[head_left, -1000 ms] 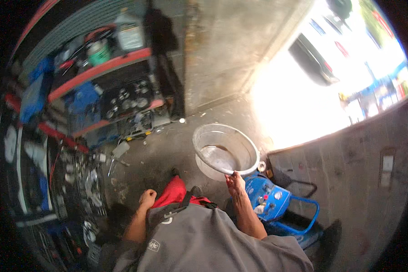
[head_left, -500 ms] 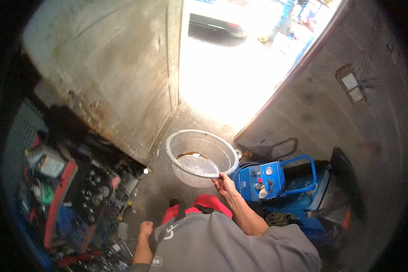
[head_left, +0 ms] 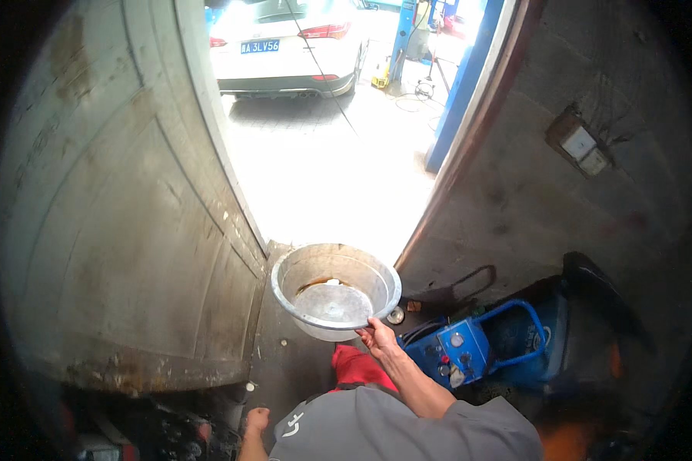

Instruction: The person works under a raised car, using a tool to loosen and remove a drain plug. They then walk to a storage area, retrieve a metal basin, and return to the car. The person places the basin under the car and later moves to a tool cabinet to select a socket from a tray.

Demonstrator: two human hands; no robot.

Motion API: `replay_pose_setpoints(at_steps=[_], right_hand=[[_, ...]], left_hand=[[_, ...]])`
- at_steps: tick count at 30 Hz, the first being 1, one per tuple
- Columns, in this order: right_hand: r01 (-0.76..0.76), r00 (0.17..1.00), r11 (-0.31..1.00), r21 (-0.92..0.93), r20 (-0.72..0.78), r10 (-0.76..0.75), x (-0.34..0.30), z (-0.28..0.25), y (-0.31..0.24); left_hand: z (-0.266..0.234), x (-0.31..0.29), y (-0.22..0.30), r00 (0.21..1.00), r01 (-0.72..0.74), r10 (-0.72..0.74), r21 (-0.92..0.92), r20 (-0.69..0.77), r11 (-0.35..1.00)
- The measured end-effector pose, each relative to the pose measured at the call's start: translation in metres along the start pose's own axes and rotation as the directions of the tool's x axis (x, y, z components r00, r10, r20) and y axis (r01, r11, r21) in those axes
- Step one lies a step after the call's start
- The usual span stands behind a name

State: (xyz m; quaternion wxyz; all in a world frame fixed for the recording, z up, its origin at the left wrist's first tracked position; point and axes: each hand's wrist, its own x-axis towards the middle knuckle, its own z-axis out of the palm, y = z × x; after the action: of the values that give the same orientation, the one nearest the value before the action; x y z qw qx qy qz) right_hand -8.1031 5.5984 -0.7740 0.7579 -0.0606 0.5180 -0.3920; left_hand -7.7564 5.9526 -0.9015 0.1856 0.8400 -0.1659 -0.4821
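Observation:
A round, greyish translucent plastic basin (head_left: 334, 303) is held out in front of me, tilted slightly. Its inner bottom shows a brown stain and a small white spot. My right hand (head_left: 378, 336) grips the near right rim, with the thumb on top and the fingers curled beneath. Low beside my body, my left hand (head_left: 257, 419) hangs with its fingers curled into a loose fist, and nothing shows in it. It does not touch the basin.
A worn door (head_left: 131, 230) stands at the left, with a dark wall (head_left: 515, 200) at the right. Beyond the bright doorway are a white car (head_left: 284, 58) and a blue post (head_left: 461, 92). A blue machine with gauges (head_left: 457, 349) sits close to my right. Dim clutter lies lower left.
My view has shifted toward the doorway, bringing more of the car into sight, and the clutter at left has largely dropped out. The basin stays in my right hand.

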Motion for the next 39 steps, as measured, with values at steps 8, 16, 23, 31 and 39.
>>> replay_pose_setpoints(at_steps=[8, 16, 23, 31, 39], right_hand=[[0.090, 0.996, 0.996, -0.015, -0.004, -0.090, 0.111, 0.099, -0.141], [0.151, 0.987, 0.983, 0.105, -0.078, -0.143, 0.210, 0.167, -0.260], [0.183, 0.954, 0.949, 0.257, -0.278, -0.109, 0.347, 0.192, -0.359], [0.331, 0.850, 0.842, 0.426, -0.522, -0.069, 0.490, 0.233, -0.516], [0.532, 0.786, 0.570, 0.626, -0.615, -0.058, 0.574, 0.193, -0.619]], left_hand=[[0.016, 0.071, 0.144, 0.969, -0.214, 0.175, 0.235, 0.176, 0.948], [0.020, 0.235, 0.348, 0.970, -0.125, 0.090, 0.142, 0.228, 0.982], [0.039, 0.368, 0.529, 0.937, -0.310, 0.171, 0.498, 0.305, 0.810], [0.063, 0.484, 0.822, 0.901, -0.289, 0.178, 0.241, 0.396, 0.926], [0.109, 0.598, 1.058, 0.846, -0.459, 0.284, 0.344, 0.452, 0.819]])
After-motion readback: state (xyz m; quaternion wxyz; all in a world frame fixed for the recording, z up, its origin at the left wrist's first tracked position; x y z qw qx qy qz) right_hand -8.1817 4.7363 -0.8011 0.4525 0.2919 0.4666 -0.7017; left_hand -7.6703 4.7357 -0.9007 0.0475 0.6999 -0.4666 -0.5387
